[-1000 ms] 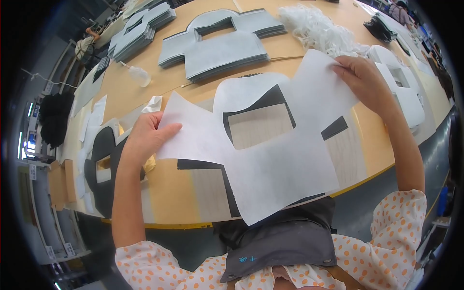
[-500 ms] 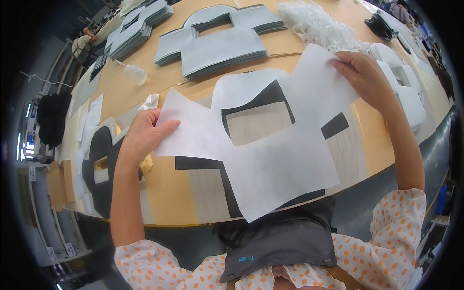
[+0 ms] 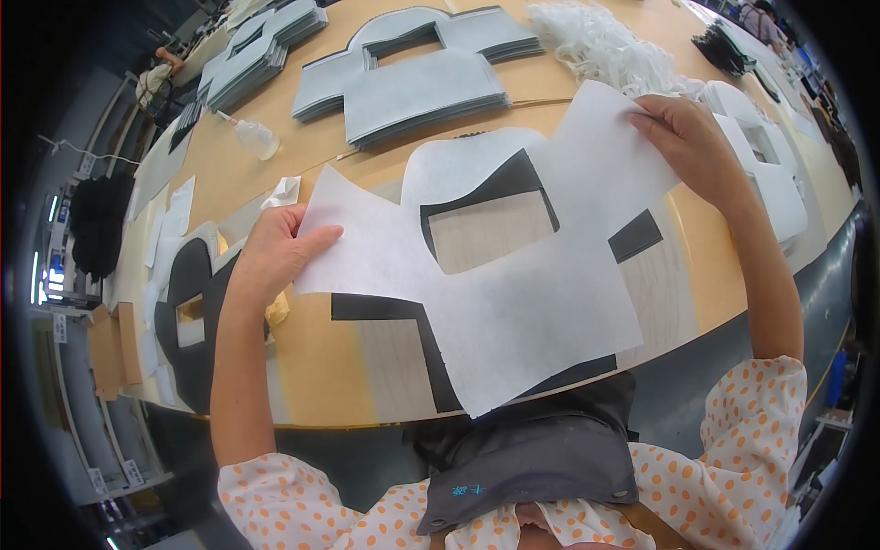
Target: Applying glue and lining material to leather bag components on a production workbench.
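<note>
A white cut-out sheet (image 3: 541, 316) with side flaps and a window opening is stretched between my hands, partly raised from the table. My left hand (image 3: 273, 246) pinches its left flap between thumb and fingers. At the upper right, my right hand (image 3: 683, 142) grips the corner of the other flap. Beneath the sheet lies a black piece (image 3: 431, 367) of similar outline; its edges show at the window, along the left side and below, while the white sheet hides most of it. The two pieces are not exactly lined up.
Behind stand a large stack of pale cut-out pieces (image 3: 422, 105) and a smaller stack (image 3: 252, 69). A clear squeeze bottle (image 3: 257, 139) lies left of them. White strips (image 3: 610, 50) are heaped at the back right. Black cut-outs (image 3: 188, 325) and white pieces (image 3: 779, 174) flank me.
The white sheet has shifted very slightly away from me, its lower edge a little higher. Both hands keep the same hold.
</note>
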`<action>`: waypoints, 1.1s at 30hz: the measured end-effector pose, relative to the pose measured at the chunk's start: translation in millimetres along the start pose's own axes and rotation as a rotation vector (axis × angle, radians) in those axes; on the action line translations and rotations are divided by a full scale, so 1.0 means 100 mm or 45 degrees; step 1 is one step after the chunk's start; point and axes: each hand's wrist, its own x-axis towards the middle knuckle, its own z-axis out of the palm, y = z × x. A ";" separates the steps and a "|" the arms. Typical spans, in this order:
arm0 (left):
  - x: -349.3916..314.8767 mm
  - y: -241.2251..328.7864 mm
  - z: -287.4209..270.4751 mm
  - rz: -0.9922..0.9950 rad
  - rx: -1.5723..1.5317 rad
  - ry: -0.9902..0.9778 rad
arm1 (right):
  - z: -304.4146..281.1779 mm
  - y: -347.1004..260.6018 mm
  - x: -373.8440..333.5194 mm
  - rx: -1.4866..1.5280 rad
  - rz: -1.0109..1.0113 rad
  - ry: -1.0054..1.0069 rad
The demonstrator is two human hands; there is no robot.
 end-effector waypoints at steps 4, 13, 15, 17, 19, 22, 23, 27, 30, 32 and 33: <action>0.02 -0.04 0.00 0.006 -0.015 -0.010 | 0.00 0.00 -0.01 -0.043 -0.008 0.002; 0.03 -0.03 0.02 -0.008 -0.003 -0.017 | 0.03 0.05 0.01 -0.016 0.007 -0.040; 0.04 -0.04 0.02 -0.011 -0.005 -0.023 | 0.04 0.02 0.00 0.004 0.030 -0.041; 0.04 -0.06 0.02 -0.014 -0.007 -0.028 | 0.04 0.00 -0.01 0.024 0.052 -0.041; 0.04 -0.08 0.01 -0.022 -0.009 -0.049 | 0.03 0.00 -0.04 0.001 0.048 -0.034; 0.09 -0.14 0.07 -0.046 0.012 -0.045 | 0.07 0.08 -0.02 -0.109 0.079 -0.139; 0.09 -0.15 0.07 -0.046 0.012 -0.044 | 0.07 0.09 -0.04 -0.109 0.079 -0.139; 0.09 -0.18 0.07 -0.054 -0.009 -0.054 | 0.13 0.13 -0.10 0.024 -0.004 0.003; 0.10 -0.21 0.07 -0.069 -0.001 -0.059 | 0.14 0.19 -0.11 0.012 -0.023 0.010; 0.11 -0.22 0.07 -0.081 0.001 -0.062 | 0.15 0.22 -0.11 -0.019 -0.020 -0.007; 0.11 -0.22 0.08 -0.083 0.004 -0.055 | 0.16 0.23 -0.12 -0.028 -0.001 -0.022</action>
